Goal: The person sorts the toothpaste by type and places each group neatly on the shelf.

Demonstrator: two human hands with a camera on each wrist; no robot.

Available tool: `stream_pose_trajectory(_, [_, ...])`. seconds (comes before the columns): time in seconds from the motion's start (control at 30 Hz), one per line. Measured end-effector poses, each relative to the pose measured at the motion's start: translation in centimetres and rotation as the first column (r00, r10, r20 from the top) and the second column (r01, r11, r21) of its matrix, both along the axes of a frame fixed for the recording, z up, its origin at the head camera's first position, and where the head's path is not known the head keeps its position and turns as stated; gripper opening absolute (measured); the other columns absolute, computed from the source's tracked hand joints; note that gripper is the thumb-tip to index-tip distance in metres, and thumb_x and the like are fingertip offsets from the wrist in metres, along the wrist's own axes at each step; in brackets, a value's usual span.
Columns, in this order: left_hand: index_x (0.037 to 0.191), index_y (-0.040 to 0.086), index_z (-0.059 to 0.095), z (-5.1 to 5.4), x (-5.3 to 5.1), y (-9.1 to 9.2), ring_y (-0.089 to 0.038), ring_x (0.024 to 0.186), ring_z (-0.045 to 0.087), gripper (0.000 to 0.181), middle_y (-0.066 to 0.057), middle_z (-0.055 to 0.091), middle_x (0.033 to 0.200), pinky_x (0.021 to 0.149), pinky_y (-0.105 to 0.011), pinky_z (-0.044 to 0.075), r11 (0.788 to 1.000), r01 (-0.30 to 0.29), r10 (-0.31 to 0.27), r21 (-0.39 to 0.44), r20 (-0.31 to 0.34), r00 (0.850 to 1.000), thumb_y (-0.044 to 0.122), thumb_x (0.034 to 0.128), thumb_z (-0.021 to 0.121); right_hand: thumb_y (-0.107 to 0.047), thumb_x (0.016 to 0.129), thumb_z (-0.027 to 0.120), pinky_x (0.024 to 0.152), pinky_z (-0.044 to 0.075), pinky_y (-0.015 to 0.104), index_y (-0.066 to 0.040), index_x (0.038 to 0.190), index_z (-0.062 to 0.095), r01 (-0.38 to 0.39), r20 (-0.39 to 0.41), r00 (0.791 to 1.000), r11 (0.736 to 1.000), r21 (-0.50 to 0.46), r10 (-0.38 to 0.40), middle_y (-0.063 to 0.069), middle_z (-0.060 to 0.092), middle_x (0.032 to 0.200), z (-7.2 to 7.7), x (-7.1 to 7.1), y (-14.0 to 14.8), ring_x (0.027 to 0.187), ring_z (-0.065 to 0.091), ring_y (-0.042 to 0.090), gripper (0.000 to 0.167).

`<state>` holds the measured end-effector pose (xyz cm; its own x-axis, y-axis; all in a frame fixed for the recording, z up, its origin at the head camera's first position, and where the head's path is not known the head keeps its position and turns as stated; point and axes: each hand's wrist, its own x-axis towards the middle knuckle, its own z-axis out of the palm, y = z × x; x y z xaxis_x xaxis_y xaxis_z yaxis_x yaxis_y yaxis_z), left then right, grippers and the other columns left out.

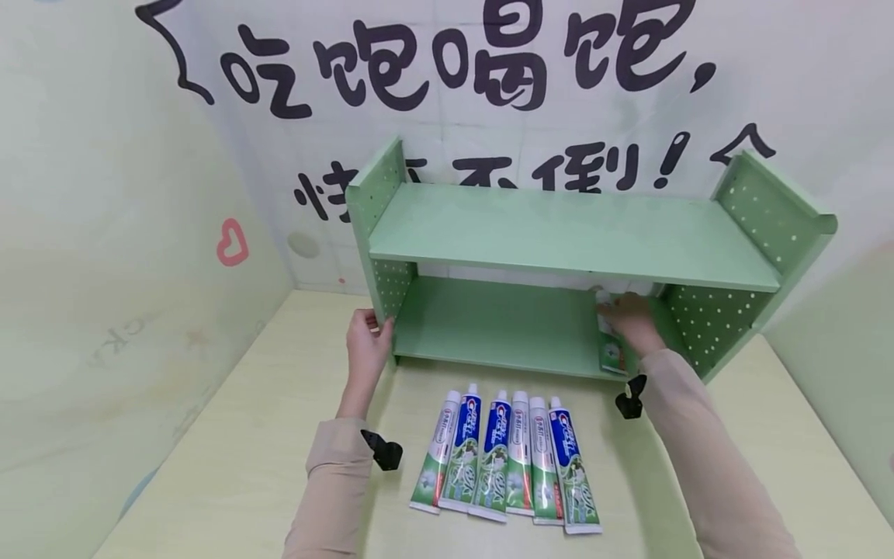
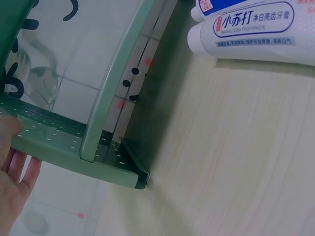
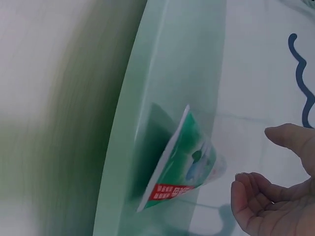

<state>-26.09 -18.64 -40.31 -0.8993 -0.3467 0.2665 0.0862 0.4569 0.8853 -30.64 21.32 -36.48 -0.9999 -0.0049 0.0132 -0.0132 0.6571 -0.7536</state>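
Note:
The left hand (image 1: 368, 349) grips the left side panel of the green shelf (image 1: 489, 322); in the left wrist view its thumb and fingers (image 2: 30, 172) lie on either side of the dotted panel (image 2: 59, 160). On the lower board, toward the right, a green and white toothpaste tube (image 1: 611, 355) lies with its flat end at the front edge. Over its cap end is the right hand (image 1: 632, 320). The right wrist view shows that hand (image 3: 280, 191) beside the tube (image 3: 189, 164), thumb apart from its bent fingers, with no contact visible.
Several toothpaste tubes lie side by side on the table (image 1: 230, 481) before the shelf, caps toward it, among them a white and green one (image 1: 440, 454) and a blue and green one (image 1: 574, 470). The upper board (image 1: 559, 233) overhangs the lower one. A printed wall stands behind.

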Motion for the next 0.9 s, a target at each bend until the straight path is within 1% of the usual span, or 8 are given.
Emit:
stream_pose_trajectory(0.27, [0.112, -0.009, 0.045, -0.1, 0.0, -0.1, -0.034, 0.098, 0.058, 0.032, -0.024, 0.054, 0.109, 0.084, -0.037, 0.055, 1.000, -0.005, 0.005, -0.005, 0.003, 1.000, 0.010, 0.0882, 0.057, -0.025, 0.093, 0.048, 0.040, 0.029, 0.020, -0.012, 0.062, 0.030, -0.005, 0.009, 1.000, 0.997, 0.080, 0.005, -0.006, 0.027, 0.051, 0.6, 0.2, -0.9, 0.045, 0.029, 0.008, 0.038])
stream_pose_trajectory(0.47, [0.113, -0.009, 0.044, 0.1, 0.0, 0.0, -0.034, 0.099, 0.057, 0.033, -0.024, 0.053, 0.110, 0.084, -0.038, 0.055, 1.000, 0.004, -0.004, 0.000, 0.005, 1.000, 0.009, 0.0883, 0.056, -0.022, 0.092, 0.049, 0.039, 0.021, 0.019, -0.012, 0.058, 0.026, -0.026, -0.053, 0.998, 0.991, 0.131, 0.033, -0.007, 0.020, 0.048, 1.3, 0.7, -1.6, 0.042, 0.021, 0.007, 0.042])
stream_pose_trajectory(0.5, [0.113, -0.009, 0.044, 0.1, 0.0, 0.0, -0.034, 0.100, 0.057, 0.033, -0.024, 0.053, 0.111, 0.084, -0.038, 0.055, 1.000, 0.005, -0.005, 0.002, 0.005, 1.000, 0.009, 0.0883, 0.056, -0.022, 0.092, 0.050, 0.040, 0.024, 0.019, -0.009, 0.060, 0.032, -0.025, -0.064, 0.997, 0.990, 0.140, 0.035, -0.006, 0.025, 0.050, 1.4, 0.9, -1.7, 0.043, 0.024, 0.008, 0.039])
stream_pose_trajectory(0.6, [0.114, -0.009, 0.044, 0.0, -0.1, 0.0, -0.034, 0.101, 0.057, 0.033, -0.024, 0.053, 0.111, 0.084, -0.038, 0.055, 1.000, 0.007, -0.007, 0.001, 0.006, 1.000, 0.008, 0.0883, 0.056, -0.023, 0.093, 0.048, 0.047, 0.034, 0.019, 0.007, 0.080, 0.049, -0.029, -0.076, 0.996, 0.987, 0.158, 0.041, 0.004, 0.042, 0.061, 1.7, 1.5, -2.0, 0.050, 0.035, 0.011, 0.032])
stream_pose_trajectory(0.7, [0.114, -0.009, 0.043, -0.1, -0.1, -0.1, -0.034, 0.101, 0.057, 0.033, -0.024, 0.053, 0.111, 0.085, -0.037, 0.055, 1.000, 0.009, -0.009, -0.001, 0.007, 1.000, 0.008, 0.0883, 0.056, -0.026, 0.093, 0.047, 0.058, 0.044, 0.024, 0.016, 0.113, 0.046, -0.034, -0.066, 0.997, 0.987, 0.160, 0.045, 0.019, 0.054, 0.086, 1.8, 2.2, -2.3, 0.063, 0.045, 0.016, 0.046])
stream_pose_trajectory(0.77, [0.114, -0.009, 0.043, -0.1, -0.1, -0.1, -0.034, 0.101, 0.057, 0.033, -0.024, 0.053, 0.111, 0.085, -0.037, 0.055, 1.000, 0.010, -0.010, 0.000, 0.006, 1.000, 0.008, 0.0883, 0.056, -0.027, 0.093, 0.047, 0.060, 0.045, 0.026, 0.017, 0.118, 0.043, -0.038, -0.058, 0.997, 0.987, 0.158, 0.048, 0.024, 0.054, 0.094, 1.7, 2.6, -2.4, 0.067, 0.047, 0.019, 0.050])
stream_pose_trajectory(0.83, [0.113, -0.009, 0.044, -0.1, -0.1, -0.1, -0.034, 0.100, 0.057, 0.033, -0.024, 0.053, 0.111, 0.084, -0.037, 0.055, 1.000, 0.011, -0.011, 0.003, 0.004, 1.000, 0.008, 0.0882, 0.056, -0.027, 0.093, 0.048, 0.059, 0.044, 0.025, 0.017, 0.118, 0.043, -0.040, -0.059, 0.997, 0.988, 0.150, 0.050, 0.023, 0.053, 0.095, 1.6, 2.9, -2.5, 0.067, 0.046, 0.018, 0.050])
stream_pose_trajectory(0.9, [0.113, -0.009, 0.044, -0.1, -0.1, -0.1, -0.034, 0.099, 0.057, 0.033, -0.024, 0.053, 0.110, 0.084, -0.038, 0.055, 1.000, 0.011, -0.011, 0.006, 0.000, 1.000, 0.008, 0.0881, 0.056, -0.026, 0.092, 0.049, 0.054, 0.041, 0.023, 0.015, 0.110, 0.047, -0.037, -0.068, 0.997, 0.989, 0.144, 0.048, 0.017, 0.052, 0.085, 1.5, 3.1, -2.7, 0.061, 0.043, 0.016, 0.045])
